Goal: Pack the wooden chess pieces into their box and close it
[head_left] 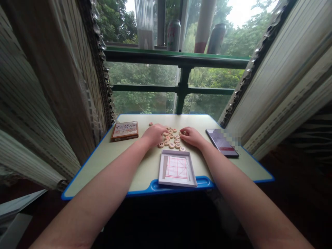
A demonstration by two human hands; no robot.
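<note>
The left hand [155, 134] and right hand [190, 135] rested on discs [171, 141] on the desk [124, 166]; whether either gripped one was unclear.

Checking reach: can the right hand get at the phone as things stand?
Probably yes. The right hand rests at the chess pieces just beside the phone, with only bare tabletop between them.

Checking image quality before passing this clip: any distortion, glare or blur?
Head view: wide-angle bending curves the curtains and table; sky through the window is blown out; game pieces look fairly sharp; a patch by the phone is pixelated.
</note>
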